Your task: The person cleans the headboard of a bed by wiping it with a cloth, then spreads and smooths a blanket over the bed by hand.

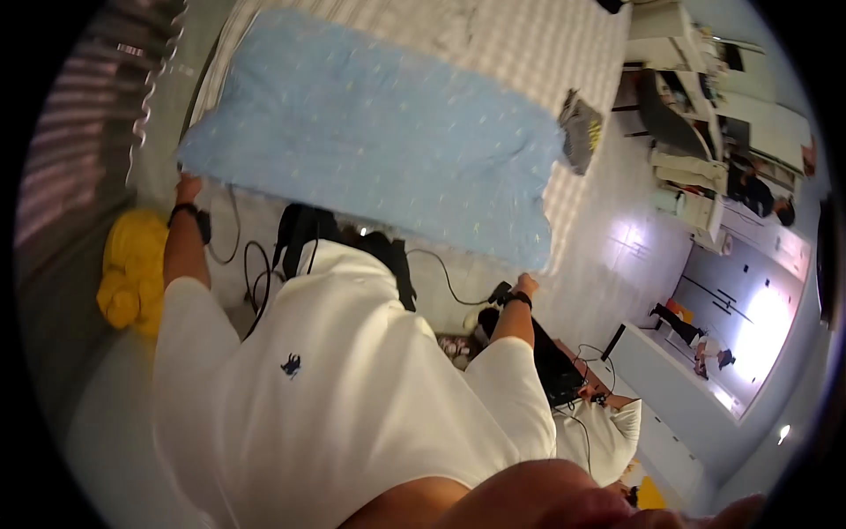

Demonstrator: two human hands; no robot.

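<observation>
A light blue cloth [379,132] with small pale marks lies spread over a bed with a beige checked cover [493,35]. At the cloth's left near corner, my left hand [188,187] is closed on its edge. My right hand [527,284] is closed at the near right corner of the same cloth. Between the two hands the near edge runs fairly straight, and slight wrinkles show toward the right. Dark bands with cables are on both wrists.
A yellow plush-like object [132,273] is at the left by a curtain [79,159]. A grey striped item [579,132] lies on the bed's right side. Black cables hang near my body. A dark chair [665,115] and other people are at the right.
</observation>
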